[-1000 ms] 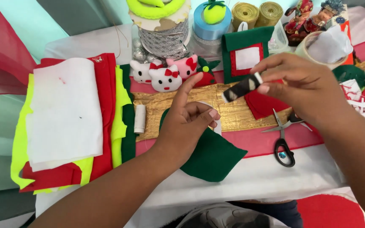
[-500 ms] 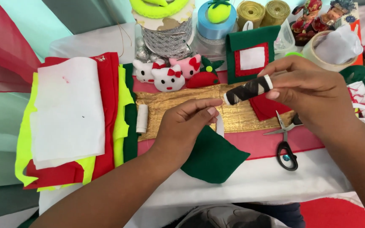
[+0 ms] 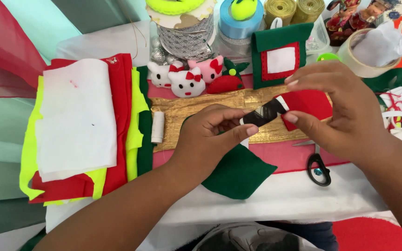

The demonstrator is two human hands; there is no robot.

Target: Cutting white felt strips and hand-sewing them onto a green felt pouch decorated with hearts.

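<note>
Both my hands meet over the middle of the table on a small black piece with a white end. My left hand pinches its near end between thumb and fingers. My right hand grips its far end with thumb and forefinger. Under my left hand lies a dark green felt piece. A red felt piece lies behind the black piece, on a gold fabric strip.
A stack of white, red, yellow-green and green felt sheets lies at the left. Black-handled scissors lie below my right hand. Small plush cat faces, ribbon rolls, a green felt pocket and a tape roll stand behind.
My left hand has come up and taken hold of the near end of the black piece. My right hand has lowered the piece a little toward it.
</note>
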